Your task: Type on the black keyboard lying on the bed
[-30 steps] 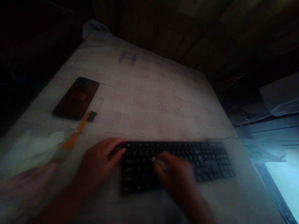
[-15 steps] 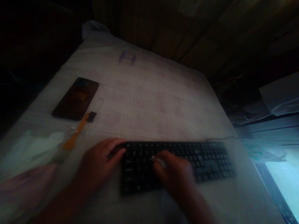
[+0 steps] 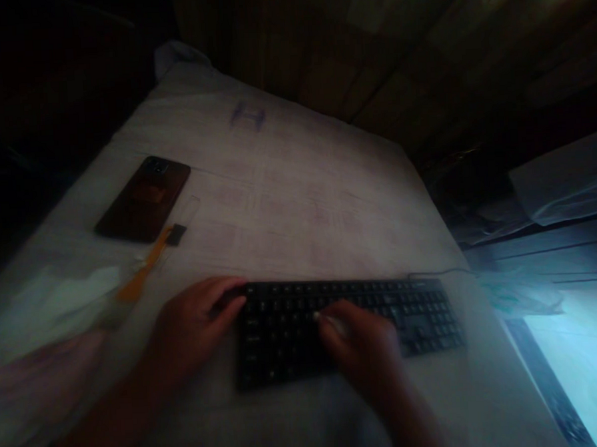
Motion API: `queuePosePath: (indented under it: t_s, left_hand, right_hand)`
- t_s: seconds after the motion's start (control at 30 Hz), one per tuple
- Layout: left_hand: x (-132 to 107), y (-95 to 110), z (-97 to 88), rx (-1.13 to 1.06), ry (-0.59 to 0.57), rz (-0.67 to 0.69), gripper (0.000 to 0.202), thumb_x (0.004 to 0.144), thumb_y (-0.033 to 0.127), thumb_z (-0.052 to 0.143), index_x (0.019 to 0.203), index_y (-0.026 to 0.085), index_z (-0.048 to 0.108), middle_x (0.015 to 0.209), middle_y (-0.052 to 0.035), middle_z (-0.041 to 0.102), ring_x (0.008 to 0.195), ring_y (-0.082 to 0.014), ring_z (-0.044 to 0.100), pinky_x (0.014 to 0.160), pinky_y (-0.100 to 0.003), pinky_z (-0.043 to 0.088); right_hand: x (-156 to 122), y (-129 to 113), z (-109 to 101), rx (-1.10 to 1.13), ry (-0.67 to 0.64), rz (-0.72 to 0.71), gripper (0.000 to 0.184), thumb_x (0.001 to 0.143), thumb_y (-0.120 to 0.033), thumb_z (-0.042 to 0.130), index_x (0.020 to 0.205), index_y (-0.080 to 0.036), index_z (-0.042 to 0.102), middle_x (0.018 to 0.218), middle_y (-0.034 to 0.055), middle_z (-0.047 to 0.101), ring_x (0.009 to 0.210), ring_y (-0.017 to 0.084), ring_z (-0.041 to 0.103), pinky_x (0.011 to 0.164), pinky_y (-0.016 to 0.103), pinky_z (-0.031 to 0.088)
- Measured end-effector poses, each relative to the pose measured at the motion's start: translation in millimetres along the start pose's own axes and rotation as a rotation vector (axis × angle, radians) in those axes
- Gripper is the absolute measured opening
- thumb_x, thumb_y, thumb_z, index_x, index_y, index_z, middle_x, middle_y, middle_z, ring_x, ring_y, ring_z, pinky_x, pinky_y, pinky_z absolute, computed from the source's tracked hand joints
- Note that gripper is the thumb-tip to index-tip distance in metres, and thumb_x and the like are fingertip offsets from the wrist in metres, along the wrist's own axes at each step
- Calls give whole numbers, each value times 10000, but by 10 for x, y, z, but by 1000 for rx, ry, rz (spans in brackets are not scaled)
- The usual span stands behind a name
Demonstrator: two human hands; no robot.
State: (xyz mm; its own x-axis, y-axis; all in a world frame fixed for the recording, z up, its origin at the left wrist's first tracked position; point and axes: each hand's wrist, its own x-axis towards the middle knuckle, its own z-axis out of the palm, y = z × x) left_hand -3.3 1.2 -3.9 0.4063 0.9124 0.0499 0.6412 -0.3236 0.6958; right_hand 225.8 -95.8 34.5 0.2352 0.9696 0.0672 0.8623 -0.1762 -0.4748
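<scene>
A black keyboard [image 3: 275,345] lies flat on a cloth-covered surface, its numeric pad to the right. At its upper left corner, my left hand [image 3: 198,322] has thumb and fingertips closed against the edge. My right hand [image 3: 362,340] is over the middle keys, thumb and index finger pinched together. A small pale spot shows at the pinch, but I cannot make out what is held there. The dim light and blur hide finer detail of the fingers.
A dark phone [image 3: 144,198] lies face down at the left, beside an orange strip [image 3: 143,268] with a black end. Crumpled pale cloth or plastic [image 3: 77,295] is at the lower left. A thin cable [image 3: 441,271] runs from the keyboard's back. Plastic bags [image 3: 527,295] are at the right.
My right hand has moved to the right along the keys, still pinched. My left hand keeps its place at the keyboard's corner. The whole view has shifted slightly.
</scene>
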Motion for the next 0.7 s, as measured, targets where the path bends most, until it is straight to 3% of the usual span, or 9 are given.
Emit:
queuePosePath:
  t_s: [0.7]
  left_hand:
    - [7, 19, -4, 7, 16, 11, 268, 873, 415, 521, 1061, 289, 665, 1033, -3, 740, 920, -204, 691, 820, -345, 552]
  right_hand:
    - [-72, -38, 40, -73, -50, -17, 190, 788, -214, 496, 667, -206, 642, 579, 3, 652, 504, 133, 599, 503, 230, 355]
